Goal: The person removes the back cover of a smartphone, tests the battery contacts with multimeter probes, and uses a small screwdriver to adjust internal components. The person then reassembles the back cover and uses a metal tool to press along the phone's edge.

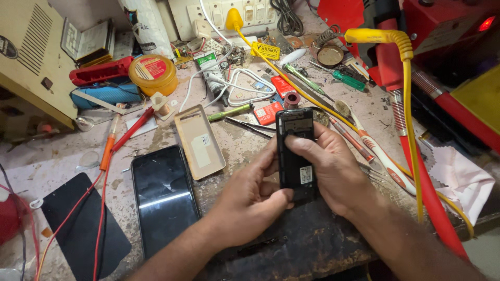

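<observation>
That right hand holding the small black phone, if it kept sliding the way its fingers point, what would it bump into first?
The right hand points leftward across the small black phone. Going on, it would probably first meet the left hand, whose fingers grip the phone's other edge. Beyond lies the beige back cover, though depth is hard to judge.

Opened phone between both hands, back cover and smartphone to its left.

bright, even light | soft shadows | glare streak on phone screen | edges bowed
</observation>
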{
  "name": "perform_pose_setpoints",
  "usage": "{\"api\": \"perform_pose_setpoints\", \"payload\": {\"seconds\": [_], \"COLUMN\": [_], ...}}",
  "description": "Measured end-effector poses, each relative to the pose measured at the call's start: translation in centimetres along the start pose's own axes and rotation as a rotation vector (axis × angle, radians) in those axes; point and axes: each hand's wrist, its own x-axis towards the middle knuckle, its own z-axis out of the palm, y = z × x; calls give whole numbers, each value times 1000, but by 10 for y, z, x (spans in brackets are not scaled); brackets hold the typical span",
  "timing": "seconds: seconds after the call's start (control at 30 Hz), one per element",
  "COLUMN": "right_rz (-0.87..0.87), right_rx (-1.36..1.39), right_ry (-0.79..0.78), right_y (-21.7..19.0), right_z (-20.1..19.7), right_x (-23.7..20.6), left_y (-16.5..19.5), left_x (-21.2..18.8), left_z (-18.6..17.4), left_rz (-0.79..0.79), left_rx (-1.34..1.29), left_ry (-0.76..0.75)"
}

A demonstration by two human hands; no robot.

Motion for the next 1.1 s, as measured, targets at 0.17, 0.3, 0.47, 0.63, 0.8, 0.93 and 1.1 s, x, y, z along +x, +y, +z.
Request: {"api": "perform_pose_setpoints", "payload": {"seconds": [0.17, 0.3, 0.47, 0.63, 0.8, 0.93, 1.1], "right_rz": [52, 6, -22, -49, -140, -142, -144], "right_rx": [116, 173, 125, 76, -56, -12, -88], "right_ry": [1, -41, -28, 2, -5, -11, 26], "right_y": [-11, -13, -13, -15, -13, -10, -4], "right_z": [1, 0, 2, 5, 5, 0, -4], "right_x": [-6, -8, -7, -8, -10, -8, -5], "left_y": [5, 1, -4, -5, -5, -6, -7], "left_x": [3, 3, 3, 2, 0, 1, 2], "left_z": [-16, -19, -18, -21, -20, -19, -21], "left_rz": [-104, -76, -35, 0, 54, 81, 5], "left_rx": [-183, -201, -189, -235, -202, -224, -186], "left_ry": [-7, 3, 66, 132, -14, -100, -123]}}
